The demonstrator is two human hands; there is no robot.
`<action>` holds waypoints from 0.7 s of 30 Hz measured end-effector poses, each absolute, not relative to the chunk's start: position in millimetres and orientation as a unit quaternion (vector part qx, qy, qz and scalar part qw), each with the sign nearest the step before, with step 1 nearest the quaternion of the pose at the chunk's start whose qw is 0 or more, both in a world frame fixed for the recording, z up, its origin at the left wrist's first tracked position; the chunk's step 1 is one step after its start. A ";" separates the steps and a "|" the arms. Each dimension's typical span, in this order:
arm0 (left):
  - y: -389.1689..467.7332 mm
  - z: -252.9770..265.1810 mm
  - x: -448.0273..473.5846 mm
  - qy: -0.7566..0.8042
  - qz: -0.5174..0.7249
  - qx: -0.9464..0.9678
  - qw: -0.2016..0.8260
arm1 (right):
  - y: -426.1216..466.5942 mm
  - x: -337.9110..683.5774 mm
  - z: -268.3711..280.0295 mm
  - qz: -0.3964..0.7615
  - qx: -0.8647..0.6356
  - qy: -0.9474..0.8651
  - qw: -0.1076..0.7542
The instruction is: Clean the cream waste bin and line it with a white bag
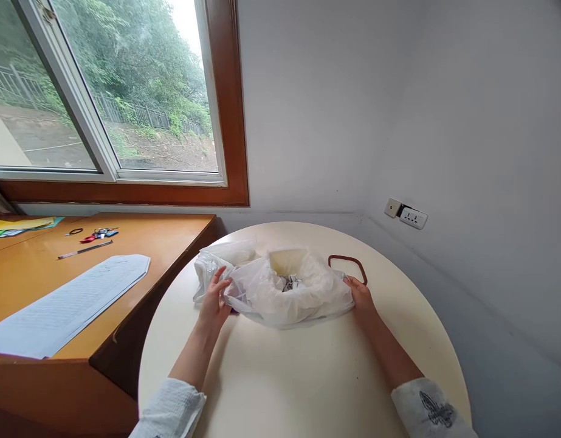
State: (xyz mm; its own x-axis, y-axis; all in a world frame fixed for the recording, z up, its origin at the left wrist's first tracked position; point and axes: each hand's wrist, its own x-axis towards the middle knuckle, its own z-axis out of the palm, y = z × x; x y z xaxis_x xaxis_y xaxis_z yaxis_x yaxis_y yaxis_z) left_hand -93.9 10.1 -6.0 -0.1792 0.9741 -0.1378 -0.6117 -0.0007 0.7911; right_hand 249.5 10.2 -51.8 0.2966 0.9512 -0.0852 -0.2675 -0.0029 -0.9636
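Observation:
A thin white plastic bag (pixel 280 307) spreads over a container whose pale yellowish inside wall (pixel 287 261) shows through the opening. Down in it lies some crumpled grey-and-white material (pixel 289 282), too small to name. My left hand (pixel 215 297) grips the bag's left edge, thumb and forefinger raised along the plastic. At the opposite side my right hand (pixel 361 297) is closed on the bag's right edge. Just behind that hand rests a brown frame with rounded corners (pixel 364 271). Another clear plastic bag (pixel 205 277) lies crumpled behind my left hand.
All this stands on a round cream table (pixel 298 377). To the left is a wooden desk (pixel 171 234) with papers (pixel 75 304), a pen (pixel 85 250), keys (pixel 100 235) and colored folders (pixel 22 226). A window is behind the desk; a wall socket (pixel 413 217) is at right.

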 end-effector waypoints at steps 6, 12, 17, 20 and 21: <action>11.7 1.0 -97.7 0.310 0.663 0.267 0.626 | 13.2 254.8 -40.9 0.531 -0.494 -0.307 0.616; 21.6 21.4 -108.2 0.264 0.604 0.352 0.664 | 27.8 257.0 -20.1 0.557 -0.492 -0.306 0.595; 20.5 54.7 -113.8 0.270 0.557 0.444 0.648 | 28.6 255.0 18.1 0.559 -0.467 -0.323 0.604; 15.0 72.6 -118.3 0.268 0.551 0.490 0.620 | 21.0 258.0 38.5 0.564 -0.459 -0.334 0.600; 13.0 77.5 -120.7 0.269 0.549 0.501 0.613 | 18.0 260.0 43.8 0.562 -0.454 -0.340 0.602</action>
